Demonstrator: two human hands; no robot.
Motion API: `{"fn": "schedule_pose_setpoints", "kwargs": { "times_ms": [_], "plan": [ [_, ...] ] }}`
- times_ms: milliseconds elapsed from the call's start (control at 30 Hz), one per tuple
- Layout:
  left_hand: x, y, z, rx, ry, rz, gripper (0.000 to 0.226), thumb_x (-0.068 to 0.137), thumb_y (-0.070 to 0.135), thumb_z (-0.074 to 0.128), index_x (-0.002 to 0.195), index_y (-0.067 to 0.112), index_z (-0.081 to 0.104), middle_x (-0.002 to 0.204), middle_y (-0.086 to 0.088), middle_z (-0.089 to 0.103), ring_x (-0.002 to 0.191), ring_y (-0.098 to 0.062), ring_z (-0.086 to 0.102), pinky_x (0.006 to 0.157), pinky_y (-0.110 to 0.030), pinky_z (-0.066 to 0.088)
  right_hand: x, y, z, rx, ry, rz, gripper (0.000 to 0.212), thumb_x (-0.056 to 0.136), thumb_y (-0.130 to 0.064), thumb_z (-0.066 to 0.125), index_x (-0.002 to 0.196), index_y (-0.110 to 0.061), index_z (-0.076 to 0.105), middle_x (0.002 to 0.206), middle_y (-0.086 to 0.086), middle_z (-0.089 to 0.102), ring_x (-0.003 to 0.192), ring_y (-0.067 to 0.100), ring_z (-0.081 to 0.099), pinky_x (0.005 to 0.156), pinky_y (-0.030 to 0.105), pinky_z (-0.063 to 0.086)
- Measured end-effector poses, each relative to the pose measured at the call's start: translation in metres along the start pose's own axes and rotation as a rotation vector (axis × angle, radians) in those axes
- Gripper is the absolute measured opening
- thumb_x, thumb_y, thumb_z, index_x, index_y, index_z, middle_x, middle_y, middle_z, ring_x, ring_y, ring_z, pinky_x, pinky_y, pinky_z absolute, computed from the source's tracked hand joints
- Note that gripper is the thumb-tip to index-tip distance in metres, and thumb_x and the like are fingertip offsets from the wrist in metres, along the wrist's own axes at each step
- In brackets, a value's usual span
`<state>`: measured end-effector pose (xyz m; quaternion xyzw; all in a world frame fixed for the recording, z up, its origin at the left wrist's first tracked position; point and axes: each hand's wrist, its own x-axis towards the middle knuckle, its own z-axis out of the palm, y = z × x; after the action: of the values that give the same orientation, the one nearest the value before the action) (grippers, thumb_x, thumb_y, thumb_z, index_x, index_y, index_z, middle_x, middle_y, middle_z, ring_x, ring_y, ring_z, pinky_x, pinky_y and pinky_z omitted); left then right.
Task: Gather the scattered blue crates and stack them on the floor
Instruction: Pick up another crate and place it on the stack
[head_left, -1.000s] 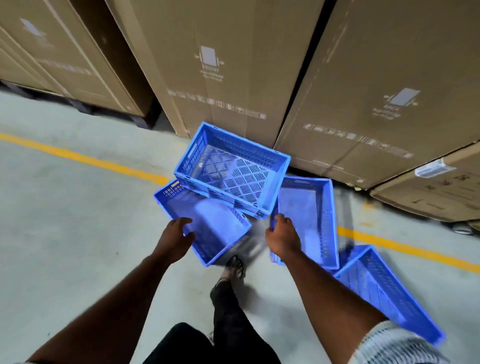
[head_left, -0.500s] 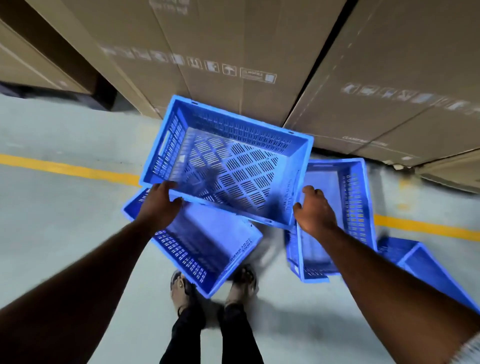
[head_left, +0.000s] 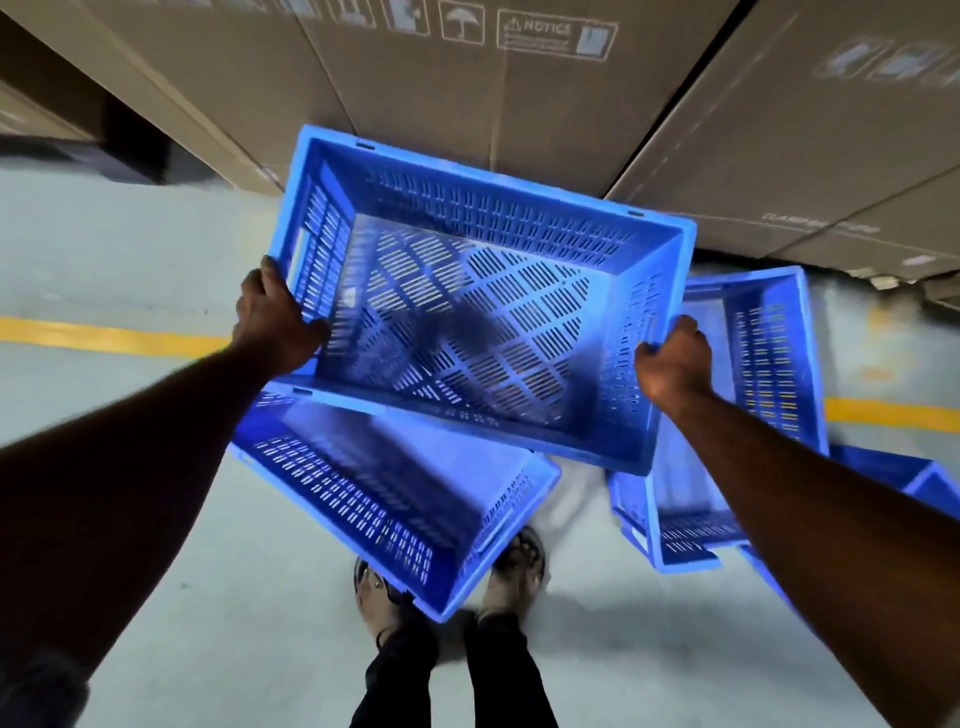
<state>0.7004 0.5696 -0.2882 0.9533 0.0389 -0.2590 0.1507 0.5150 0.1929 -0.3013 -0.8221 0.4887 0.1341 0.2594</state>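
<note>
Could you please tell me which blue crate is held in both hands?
The top, middle crate: the left hand and right hand grip its short ends. The crate beneath it and the crates to the right lie unheld.

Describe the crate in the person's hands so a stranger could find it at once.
Find the tall brown cardboard boxes at the back. Before them, the blue slotted plastic crate held above the grey floor overlaps a second blue crate near the feet. It alone is gripped at both ends, by the left hand and the right hand.
</note>
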Motion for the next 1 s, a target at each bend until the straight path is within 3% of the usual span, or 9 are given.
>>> {"fn": "schedule_pose_setpoints", "kwargs": {
  "times_ms": [100, 167, 233, 367, 433, 533, 767, 867, 1000],
  "plan": [
    [0.025, -0.005, 0.001, -0.05, 0.016, -0.033, 0.087, 0.082, 0.025, 0.072, 0.148, 0.004, 0.018, 0.144, -0.027, 0.037, 0.13, -0.044, 0.039, 0.109, -0.046, 0.033, 0.018, 0.003, 0.011, 0.188, -0.05, 0.105, 0.046, 0.086, -0.043, 0.061, 0.111, -0.007, 0.05, 0.109, 0.026, 0.064, 0.097, 0.041, 0.064, 0.082, 0.047, 0.05],
    [0.039, -0.008, -0.001, -0.102, 0.056, -0.04, 0.065, 0.083, 0.026, 0.068, 0.136, 0.006, 0.035, 0.132, -0.02, 0.054, 0.12, -0.039, 0.051, 0.1, -0.043, 0.041, 0.032, 0.01, 0.02, 0.384, -0.108, 0.156, 0.038, 0.083, -0.054, 0.055, 0.095, -0.019, 0.044, 0.094, 0.023, 0.064, 0.069, 0.036, 0.065, 0.059, 0.045, 0.052],
    [0.051, -0.009, -0.001, -0.146, 0.067, -0.07, 0.052, 0.085, 0.03, 0.065, 0.127, 0.009, 0.045, 0.123, -0.014, 0.062, 0.113, -0.036, 0.057, 0.092, -0.04, 0.044, 0.033, 0.01, 0.025, 0.482, -0.135, 0.149, 0.021, 0.097, -0.038, 0.048, 0.093, -0.021, 0.037, 0.081, 0.015, 0.056, 0.052, 0.024, 0.055, 0.046, 0.031, 0.042],
    [0.069, -0.016, 0.005, -0.272, 0.085, -0.109, 0.042, 0.082, 0.043, 0.064, 0.107, 0.01, 0.058, 0.099, -0.018, 0.065, 0.089, -0.035, 0.063, 0.073, -0.039, 0.049, 0.032, 0.009, 0.032, 0.563, -0.119, 0.143, 0.017, 0.104, -0.027, 0.041, 0.104, -0.013, 0.032, 0.074, 0.004, 0.048, 0.05, 0.018, 0.045, 0.041, 0.025, 0.038],
    [0.07, -0.018, 0.004, -0.445, 0.026, -0.129, 0.039, 0.078, 0.047, 0.064, 0.095, 0.012, 0.059, 0.075, -0.01, 0.058, 0.062, -0.026, 0.055, 0.053, -0.029, 0.044, 0.032, 0.01, 0.033, 0.555, -0.098, 0.135, 0.017, 0.104, -0.027, 0.04, 0.103, -0.012, 0.032, 0.071, 0.004, 0.046, 0.047, 0.016, 0.039, 0.034, 0.018, 0.033],
    [0.064, -0.017, 0.003, -0.629, -0.104, -0.18, 0.032, 0.085, 0.049, 0.062, 0.076, 0.019, 0.052, 0.066, -0.003, 0.047, 0.052, -0.015, 0.042, 0.038, -0.016, 0.033, 0.026, 0.017, 0.033, 0.525, -0.061, 0.161, 0.017, 0.103, -0.027, 0.041, 0.1, -0.012, 0.034, 0.07, 0.006, 0.045, 0.046, 0.017, 0.038, 0.034, 0.019, 0.033],
    [0.016, -0.034, 0.012, -0.864, -0.316, -0.277, 0.036, 0.094, 0.055, 0.046, 0.078, 0.023, 0.048, 0.073, 0.001, 0.048, 0.04, -0.005, 0.049, 0.036, -0.014, 0.038, -0.011, 0.039, 0.017, 0.572, -0.052, 0.227, 0.033, 0.099, -0.045, 0.043, 0.082, -0.018, 0.04, 0.068, 0.007, 0.049, 0.045, 0.02, 0.041, 0.041, 0.026, 0.034],
    [-0.002, -0.04, 0.016, -0.912, -0.297, -0.256, 0.039, 0.095, 0.057, 0.041, 0.078, 0.021, 0.045, 0.073, 0.0, 0.044, 0.041, -0.006, 0.047, 0.042, -0.019, 0.041, -0.023, 0.053, 0.006, 0.6, -0.041, 0.258, 0.037, 0.1, -0.05, 0.037, 0.09, -0.016, 0.047, 0.068, 0.007, 0.05, 0.045, 0.02, 0.043, 0.041, 0.025, 0.034],
    [-0.032, -0.043, 0.015, -0.856, -0.186, -0.273, 0.044, 0.093, 0.061, 0.041, 0.078, 0.02, 0.049, 0.069, 0.0, 0.048, 0.036, -0.006, 0.05, 0.053, -0.028, 0.037, -0.041, 0.074, -0.005, 0.617, -0.017, 0.28, 0.041, 0.1, -0.053, 0.03, 0.078, -0.021, 0.042, 0.068, 0.009, 0.051, 0.045, 0.021, 0.041, 0.041, 0.023, 0.034]
  ]
}}
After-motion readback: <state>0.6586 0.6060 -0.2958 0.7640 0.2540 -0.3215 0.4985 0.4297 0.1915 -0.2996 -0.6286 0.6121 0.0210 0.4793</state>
